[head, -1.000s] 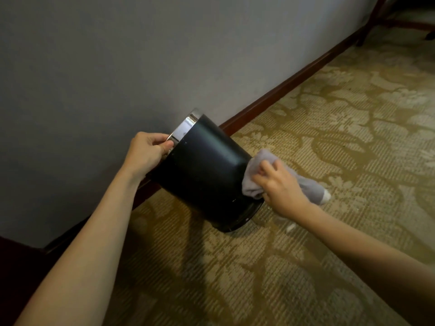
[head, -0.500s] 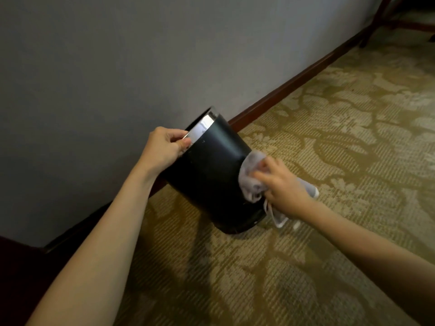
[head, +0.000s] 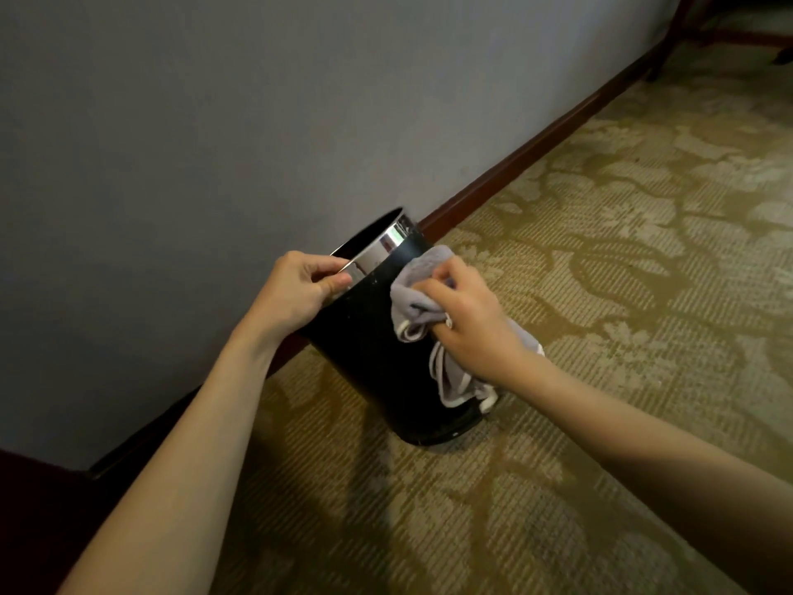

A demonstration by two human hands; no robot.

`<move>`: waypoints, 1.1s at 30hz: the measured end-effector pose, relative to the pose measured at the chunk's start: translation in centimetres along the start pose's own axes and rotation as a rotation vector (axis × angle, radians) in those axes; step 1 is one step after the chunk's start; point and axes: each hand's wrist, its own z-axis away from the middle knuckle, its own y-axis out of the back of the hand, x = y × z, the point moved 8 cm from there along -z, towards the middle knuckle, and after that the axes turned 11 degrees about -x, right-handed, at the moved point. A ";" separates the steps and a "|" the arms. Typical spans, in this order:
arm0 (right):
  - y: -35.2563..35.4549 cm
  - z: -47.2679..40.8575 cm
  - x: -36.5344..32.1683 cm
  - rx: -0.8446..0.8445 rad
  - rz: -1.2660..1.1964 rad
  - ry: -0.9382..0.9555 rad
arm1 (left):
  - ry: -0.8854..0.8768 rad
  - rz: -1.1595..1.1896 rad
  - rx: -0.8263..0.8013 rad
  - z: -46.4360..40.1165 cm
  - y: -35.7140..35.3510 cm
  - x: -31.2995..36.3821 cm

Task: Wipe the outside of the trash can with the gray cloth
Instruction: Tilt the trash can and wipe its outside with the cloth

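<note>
The can (head: 377, 337) is a black cylinder with a shiny band under its rim, standing on the carpet (head: 600, 294) just beside the wall (head: 214, 122). It is tilted: the base sits at about 5 o'clock, the mouth points toward 11 o'clock, and the long axis runs along that line, leaning at the wall. Only the wall-side part of the base seems to bear on the carpet.

The cloth (head: 418, 302) is bunched against the can's upper right flank, near 2 o'clock from the can's middle, with a loose tail hanging down toward the base. The right hand (head: 467, 315) has its fingers curled tight round the bunch and presses it to the side. The left hand (head: 302, 287), at 10 o'clock, pinches the rim, thumb on the band outside and fingers over the edge.

The likely trouble is the tilt. A hard push from the cloth could pivot the can on its base edge or twist it out of the rim pinch, knocking it into the wall. The hanging tail could also catch under the base, dragging the cloth from the hand.
</note>
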 end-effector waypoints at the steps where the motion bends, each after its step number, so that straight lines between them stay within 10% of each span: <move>1: 0.1 0.0 0.3 0.027 -0.036 -0.016 | 0.002 0.004 0.000 0.2 0.2 -0.1; 9: 1.0 0.9 10.2 -0.015 -0.240 -0.539 | 0.040 0.056 -0.076 2.0 0.4 -0.1; 18: 1.9 -1.9 -0.8 0.055 -0.278 0.062 | 0.028 0.047 -0.115 4.4 1.6 -0.9; 27: -0.4 0.7 11.7 -0.083 -0.314 -0.611 | 0.023 0.022 -0.135 4.7 1.3 -0.4; 33: 3.0 -1.2 6.1 0.085 -0.300 -0.309 | -0.005 0.020 -0.178 4.3 0.7 0.3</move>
